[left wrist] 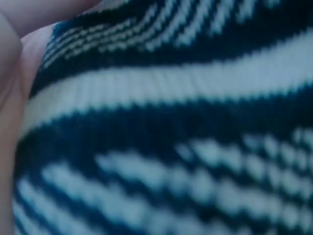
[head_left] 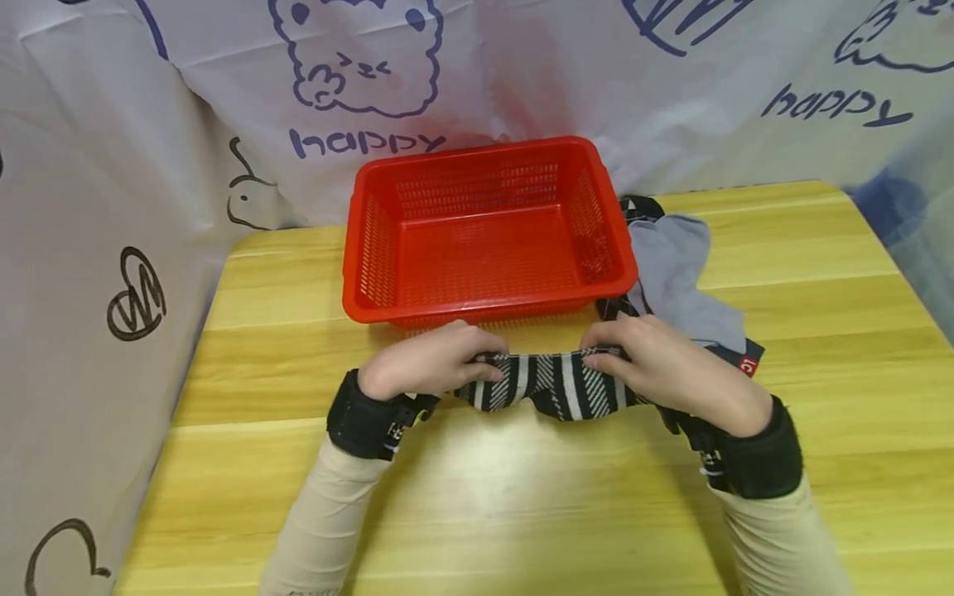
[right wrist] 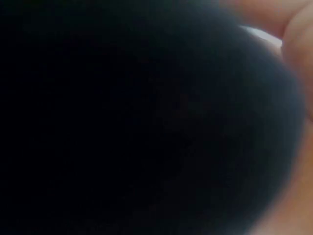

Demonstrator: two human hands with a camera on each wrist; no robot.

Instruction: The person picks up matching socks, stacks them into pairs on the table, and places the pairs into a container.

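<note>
Pinching striped cloth (head_left: 574,385), both hands (head_left: 440,360) (head_left: 663,368) are near a red basket (head_left: 492,305).

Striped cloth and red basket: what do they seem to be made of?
Striped cloth: apparently knitted fabric, matte; the left wrist view shows rows of stitches. Red basket: probably molded plastic with a slight sheen, judging by its uniform color and evenly perforated walls.
</note>
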